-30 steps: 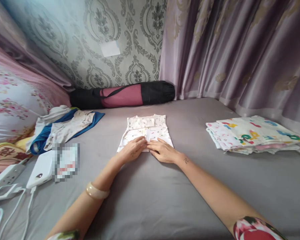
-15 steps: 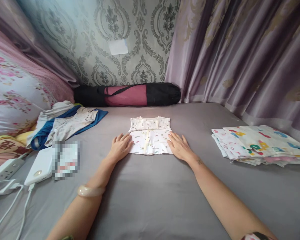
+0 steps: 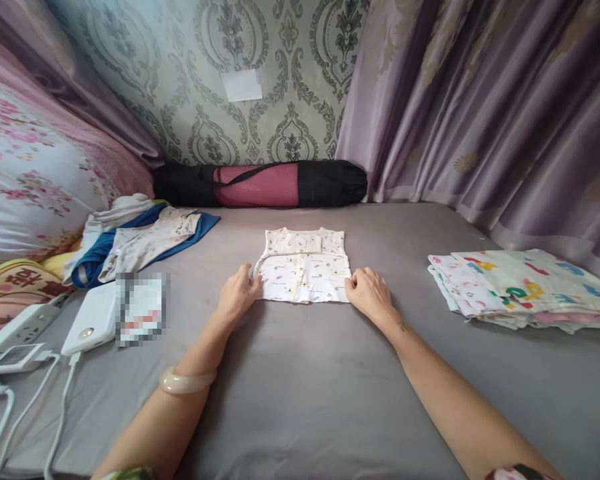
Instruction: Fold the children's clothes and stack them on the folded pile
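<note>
A small white printed baby garment (image 3: 304, 268) lies folded flat on the grey bed sheet (image 3: 300, 387). My left hand (image 3: 237, 295) is at its lower left corner with fingers curled, pinching the edge. My right hand (image 3: 369, 293) is at its lower right corner, fingers curled on the edge too. A pale bangle (image 3: 186, 382) sits on my left wrist.
A stack of folded printed cloths (image 3: 523, 288) lies at the right. A loose pile of clothes (image 3: 140, 237) lies at the left by a floral pillow (image 3: 25, 180). A white power bank (image 3: 91, 325) and cables sit at left. A black-and-pink rolled bag (image 3: 260, 183) lies against the wall. Curtains hang at right.
My hands slid apart from the middle of the garment to its two lower corners, then curled their fingers onto its edges.
</note>
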`<state>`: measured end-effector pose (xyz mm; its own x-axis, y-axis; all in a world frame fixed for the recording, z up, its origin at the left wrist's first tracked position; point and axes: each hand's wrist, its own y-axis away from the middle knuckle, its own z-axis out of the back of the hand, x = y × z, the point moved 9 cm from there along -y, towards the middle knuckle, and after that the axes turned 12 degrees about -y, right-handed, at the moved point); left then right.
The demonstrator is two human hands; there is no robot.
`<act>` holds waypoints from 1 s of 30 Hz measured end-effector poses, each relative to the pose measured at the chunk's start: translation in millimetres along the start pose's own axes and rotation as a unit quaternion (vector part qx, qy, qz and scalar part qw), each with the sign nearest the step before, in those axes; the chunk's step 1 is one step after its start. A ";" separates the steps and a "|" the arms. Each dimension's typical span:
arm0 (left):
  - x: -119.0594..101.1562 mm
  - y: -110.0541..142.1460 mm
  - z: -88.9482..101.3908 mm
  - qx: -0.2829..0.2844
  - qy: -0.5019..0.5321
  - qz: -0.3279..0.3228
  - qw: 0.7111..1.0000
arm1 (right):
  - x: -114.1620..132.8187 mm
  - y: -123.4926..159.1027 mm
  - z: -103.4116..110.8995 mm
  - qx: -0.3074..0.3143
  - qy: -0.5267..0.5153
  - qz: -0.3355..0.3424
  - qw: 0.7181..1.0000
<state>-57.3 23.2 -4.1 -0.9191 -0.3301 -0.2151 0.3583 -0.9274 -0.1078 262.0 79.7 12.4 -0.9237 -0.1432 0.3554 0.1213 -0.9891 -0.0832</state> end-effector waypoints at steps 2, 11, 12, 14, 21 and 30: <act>0.5 0.6 1.7 0.012 0.021 0.009 1.000 | 1.4 2.7 -0.3 0.009 -0.016 -0.006 1.000; -6.3 1.8 -4.5 0.129 0.344 -0.011 0.930 | -5.8 -4.4 -1.8 0.020 -0.196 -0.009 0.980; -6.4 2.7 -6.0 0.149 0.373 -0.007 0.916 | -3.7 -5.4 -3.1 0.045 -0.230 0.013 0.972; -5.3 4.0 -6.3 0.177 0.395 -0.003 0.901 | 1.5 -4.0 -6.1 0.117 -0.279 0.059 0.951; -15.6 14.8 8.7 0.255 0.385 -0.156 0.873 | -6.3 6.2 -11.1 0.262 -0.264 0.128 0.919; -8.1 -1.5 4.5 0.105 0.247 -0.198 0.943 | 8.1 -1.0 2.7 0.034 -0.161 0.232 0.959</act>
<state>-51.2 26.5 2.2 -0.7673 0.1225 -0.6294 -0.0844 -0.9923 -0.0903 255.4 79.4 17.9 -0.6064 -0.5605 0.5641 0.5252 -0.8149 -0.2451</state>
